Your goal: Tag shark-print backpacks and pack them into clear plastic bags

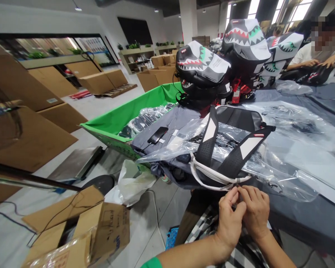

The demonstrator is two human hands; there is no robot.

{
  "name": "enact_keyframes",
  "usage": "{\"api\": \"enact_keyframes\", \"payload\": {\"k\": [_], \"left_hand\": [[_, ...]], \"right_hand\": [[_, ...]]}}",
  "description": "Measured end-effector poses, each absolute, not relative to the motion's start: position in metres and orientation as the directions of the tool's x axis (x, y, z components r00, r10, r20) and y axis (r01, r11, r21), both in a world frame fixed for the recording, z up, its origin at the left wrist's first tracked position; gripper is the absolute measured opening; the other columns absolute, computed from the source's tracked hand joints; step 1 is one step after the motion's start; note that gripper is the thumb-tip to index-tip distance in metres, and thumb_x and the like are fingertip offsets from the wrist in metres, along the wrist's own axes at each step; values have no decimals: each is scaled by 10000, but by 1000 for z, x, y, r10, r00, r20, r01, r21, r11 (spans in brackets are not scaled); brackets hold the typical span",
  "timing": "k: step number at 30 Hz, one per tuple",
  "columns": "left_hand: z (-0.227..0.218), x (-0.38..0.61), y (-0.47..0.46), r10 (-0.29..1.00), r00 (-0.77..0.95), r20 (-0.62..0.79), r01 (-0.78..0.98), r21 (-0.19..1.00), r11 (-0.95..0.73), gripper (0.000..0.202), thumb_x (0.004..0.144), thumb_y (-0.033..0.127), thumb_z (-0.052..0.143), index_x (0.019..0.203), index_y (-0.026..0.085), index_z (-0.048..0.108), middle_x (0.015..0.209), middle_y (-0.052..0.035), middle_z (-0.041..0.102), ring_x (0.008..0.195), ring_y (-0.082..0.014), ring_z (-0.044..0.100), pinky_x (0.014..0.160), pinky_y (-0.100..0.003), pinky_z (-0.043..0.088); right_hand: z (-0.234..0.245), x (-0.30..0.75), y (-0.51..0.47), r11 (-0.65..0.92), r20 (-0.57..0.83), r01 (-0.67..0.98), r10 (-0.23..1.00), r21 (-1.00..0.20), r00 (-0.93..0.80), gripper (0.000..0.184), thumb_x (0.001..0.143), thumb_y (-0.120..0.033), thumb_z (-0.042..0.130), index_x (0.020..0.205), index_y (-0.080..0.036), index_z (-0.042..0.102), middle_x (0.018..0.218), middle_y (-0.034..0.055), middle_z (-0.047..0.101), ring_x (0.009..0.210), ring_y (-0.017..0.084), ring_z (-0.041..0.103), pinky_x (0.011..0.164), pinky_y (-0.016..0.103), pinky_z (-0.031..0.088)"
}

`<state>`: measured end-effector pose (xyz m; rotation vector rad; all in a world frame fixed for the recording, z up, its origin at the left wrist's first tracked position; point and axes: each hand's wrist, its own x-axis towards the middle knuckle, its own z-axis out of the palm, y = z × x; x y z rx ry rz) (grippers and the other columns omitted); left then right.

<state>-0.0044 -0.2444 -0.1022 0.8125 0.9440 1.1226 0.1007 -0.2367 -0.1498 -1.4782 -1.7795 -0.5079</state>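
Note:
A black and grey backpack (234,119) lies strap side up on the table, with clear plastic film (181,141) under and around it. Its two black straps with white patches (208,141) stretch toward me, and white trim (203,178) curves along its near edge. At that edge my left hand (230,219) and my right hand (255,212) meet, fingers closed in a pinch. Their fingertips are right by the trim; whatever small thing they pinch is hidden.
Shark-mouth backpacks (202,63) are stacked at the back of the table. A phone (158,135) lies left of the film. Beyond is a green-lined bin (108,119) with bagged goods. An open carton (108,230) stands on the floor. A co-worker (318,59) handles a bag at far right.

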Motion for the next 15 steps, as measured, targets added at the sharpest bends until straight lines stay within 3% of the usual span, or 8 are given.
{"api": "enact_keyframes", "payload": {"k": [3,6,10,12,15], "left_hand": [[-105,-10,-251,975,110,-194,-325,920,220,513,689,224,781,1198,163,754,1260,-152,719,1245,-321,632,1130,-400,450],[-114,-20,-257,983,86,-164,-281,942,182,424,774,306,751,1178,178,760,1262,-145,722,1226,-312,648,1138,-433,451],[-133,-29,-255,993,38,-112,-241,963,118,393,825,418,739,1137,181,769,1238,-138,732,1201,-297,651,1124,-408,452],[-144,-27,-247,985,35,-166,-234,957,170,433,835,487,723,1127,170,765,1195,-127,745,1170,-287,657,1099,-386,458],[-158,-14,-228,969,68,-238,-255,935,248,493,802,609,720,974,152,782,1047,-115,767,1109,-295,659,1079,-406,454]], "right_hand": [[-148,101,-238,261,749,954,660,-150,-63,142,961,-156,508,1008,-185,638,941,82,715,900,231,608,798,376,351],[-145,102,-237,267,756,954,651,-139,-72,154,1007,-181,485,1039,-190,636,915,68,724,908,220,618,814,375,347],[-140,101,-234,277,759,945,649,-173,-51,154,1020,-185,507,933,-189,633,857,48,718,825,190,618,788,359,344],[-140,101,-233,273,738,931,675,-244,-5,207,1029,-208,499,869,-194,629,821,37,708,774,177,612,773,353,345],[-142,105,-230,287,679,858,728,-426,93,317,1051,-326,463,820,-205,644,775,29,703,737,178,627,737,341,359]]}}
